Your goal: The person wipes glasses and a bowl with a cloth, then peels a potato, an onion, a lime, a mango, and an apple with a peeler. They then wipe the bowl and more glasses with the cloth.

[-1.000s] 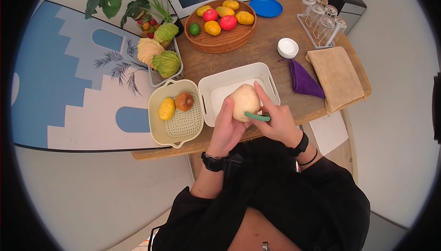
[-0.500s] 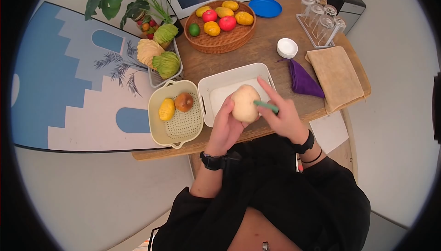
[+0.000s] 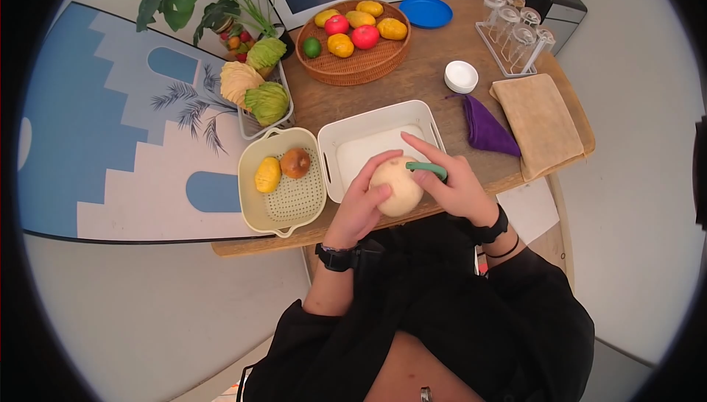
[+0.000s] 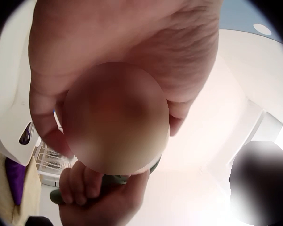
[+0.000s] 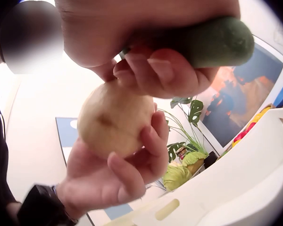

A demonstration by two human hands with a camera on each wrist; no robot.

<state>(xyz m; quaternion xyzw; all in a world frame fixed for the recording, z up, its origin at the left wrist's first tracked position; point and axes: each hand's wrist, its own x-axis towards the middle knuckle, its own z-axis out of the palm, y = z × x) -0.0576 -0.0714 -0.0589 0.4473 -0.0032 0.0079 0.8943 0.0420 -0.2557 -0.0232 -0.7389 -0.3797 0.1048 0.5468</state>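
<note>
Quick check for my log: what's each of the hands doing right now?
Left hand: closed, holding the pale round vegetable.
Right hand: closed, holding the green-handled tool.

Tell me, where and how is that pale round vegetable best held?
Probably cup the pale round vegetable from below, around its sides, as the left hand does: it has no handle, so its curve suits a wrapping grip, leaving the face toward the green-handled tool free.
</note>
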